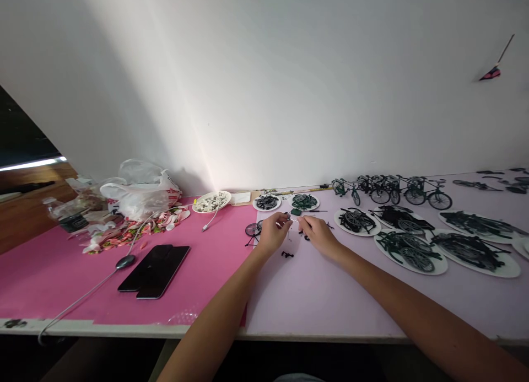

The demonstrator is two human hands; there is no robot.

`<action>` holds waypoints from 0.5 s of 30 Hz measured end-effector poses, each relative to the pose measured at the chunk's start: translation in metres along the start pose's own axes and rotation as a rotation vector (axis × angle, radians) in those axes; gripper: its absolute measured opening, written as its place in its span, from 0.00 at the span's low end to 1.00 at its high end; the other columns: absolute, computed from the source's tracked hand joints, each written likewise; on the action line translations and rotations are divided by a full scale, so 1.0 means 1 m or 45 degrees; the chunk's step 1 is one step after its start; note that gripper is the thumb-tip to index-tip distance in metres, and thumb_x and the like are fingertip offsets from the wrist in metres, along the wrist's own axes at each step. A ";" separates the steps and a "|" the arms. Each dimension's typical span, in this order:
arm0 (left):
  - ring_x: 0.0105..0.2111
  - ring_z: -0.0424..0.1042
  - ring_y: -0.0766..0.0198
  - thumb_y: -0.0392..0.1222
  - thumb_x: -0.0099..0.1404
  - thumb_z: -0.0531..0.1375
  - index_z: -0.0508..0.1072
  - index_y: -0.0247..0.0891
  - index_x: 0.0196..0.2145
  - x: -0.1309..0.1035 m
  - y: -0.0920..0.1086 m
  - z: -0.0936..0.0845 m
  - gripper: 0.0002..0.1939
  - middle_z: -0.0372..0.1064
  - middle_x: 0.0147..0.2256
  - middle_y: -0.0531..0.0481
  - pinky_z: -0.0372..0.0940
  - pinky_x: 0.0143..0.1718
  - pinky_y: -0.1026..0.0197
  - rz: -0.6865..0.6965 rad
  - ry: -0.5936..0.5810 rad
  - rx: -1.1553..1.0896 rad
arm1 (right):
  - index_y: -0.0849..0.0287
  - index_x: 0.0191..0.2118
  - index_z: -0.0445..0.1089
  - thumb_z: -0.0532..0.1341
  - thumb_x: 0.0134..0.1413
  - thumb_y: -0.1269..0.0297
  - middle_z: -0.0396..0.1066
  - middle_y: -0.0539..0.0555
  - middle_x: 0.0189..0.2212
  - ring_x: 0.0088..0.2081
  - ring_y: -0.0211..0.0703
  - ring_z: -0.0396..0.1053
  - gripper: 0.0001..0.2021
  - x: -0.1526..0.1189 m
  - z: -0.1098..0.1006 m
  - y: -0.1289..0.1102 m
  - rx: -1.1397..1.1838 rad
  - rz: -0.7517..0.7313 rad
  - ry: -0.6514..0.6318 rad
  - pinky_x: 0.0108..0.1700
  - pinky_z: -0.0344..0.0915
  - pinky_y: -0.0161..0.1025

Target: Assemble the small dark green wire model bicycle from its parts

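Note:
My left hand (276, 231) is closed in a pinch, its fingertips round a small part that I cannot make out. My right hand (317, 234) pinches a thin silvery rod (294, 221) that points across at the left fingertips. Beside my left hand a small black bicycle wheel (252, 229) shows, partly hidden by the hand. Small black parts (287, 254) lie on the pale sheet below the hands. Just beyond my fingers sits a small green block (296, 211).
Plates of dark bicycle parts (410, 252) stand at right, with assembled miniature bicycles (427, 192) behind them. Two more part plates (266, 202) lie beyond my hands. At left are a black phone (163, 269), a cable (96, 285), petals (144, 227) and a plastic bag (140, 192).

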State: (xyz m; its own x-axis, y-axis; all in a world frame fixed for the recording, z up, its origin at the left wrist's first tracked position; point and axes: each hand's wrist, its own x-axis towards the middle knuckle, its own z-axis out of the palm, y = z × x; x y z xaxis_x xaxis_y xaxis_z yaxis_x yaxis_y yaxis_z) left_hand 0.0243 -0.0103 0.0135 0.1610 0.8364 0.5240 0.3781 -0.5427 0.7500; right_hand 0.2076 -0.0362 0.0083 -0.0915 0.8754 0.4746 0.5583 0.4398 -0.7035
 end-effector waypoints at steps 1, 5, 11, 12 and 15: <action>0.33 0.75 0.62 0.40 0.65 0.66 0.78 0.37 0.39 0.000 0.000 0.000 0.06 0.78 0.34 0.46 0.69 0.35 0.62 -0.017 -0.003 0.000 | 0.54 0.27 0.66 0.48 0.71 0.46 0.70 0.51 0.23 0.27 0.45 0.69 0.24 0.000 0.000 0.000 0.003 0.010 0.003 0.33 0.59 0.40; 0.34 0.76 0.62 0.39 0.65 0.66 0.80 0.36 0.41 0.001 -0.001 0.001 0.07 0.79 0.34 0.46 0.69 0.37 0.61 -0.067 -0.027 0.000 | 0.54 0.28 0.67 0.49 0.71 0.47 0.72 0.52 0.24 0.27 0.46 0.70 0.23 0.000 0.001 0.001 -0.022 0.035 0.015 0.33 0.60 0.41; 0.36 0.76 0.60 0.39 0.66 0.65 0.80 0.35 0.42 0.001 0.001 0.001 0.09 0.80 0.37 0.45 0.69 0.39 0.59 -0.091 -0.056 -0.019 | 0.53 0.30 0.63 0.49 0.71 0.48 0.71 0.52 0.26 0.29 0.47 0.69 0.20 0.001 0.002 0.005 -0.040 -0.011 0.073 0.36 0.61 0.42; 0.37 0.76 0.59 0.40 0.66 0.65 0.80 0.35 0.43 0.000 0.002 0.001 0.09 0.80 0.38 0.44 0.69 0.40 0.59 -0.087 -0.069 -0.029 | 0.52 0.30 0.62 0.47 0.72 0.48 0.70 0.52 0.25 0.29 0.47 0.68 0.21 0.001 0.002 0.006 -0.028 -0.016 0.088 0.36 0.61 0.42; 0.40 0.77 0.57 0.41 0.67 0.64 0.80 0.35 0.44 -0.001 0.005 0.000 0.10 0.81 0.41 0.41 0.69 0.44 0.57 -0.091 -0.132 -0.121 | 0.51 0.30 0.58 0.45 0.73 0.46 0.68 0.51 0.25 0.30 0.48 0.68 0.21 0.000 0.003 0.006 0.028 -0.017 0.131 0.37 0.63 0.42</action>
State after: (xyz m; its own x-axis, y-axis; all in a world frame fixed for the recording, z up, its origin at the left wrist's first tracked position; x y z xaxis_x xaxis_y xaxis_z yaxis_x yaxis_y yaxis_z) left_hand 0.0263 -0.0139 0.0166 0.2322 0.8739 0.4270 0.3050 -0.4823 0.8212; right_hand 0.2088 -0.0329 0.0029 -0.0132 0.8449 0.5348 0.5393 0.4564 -0.7077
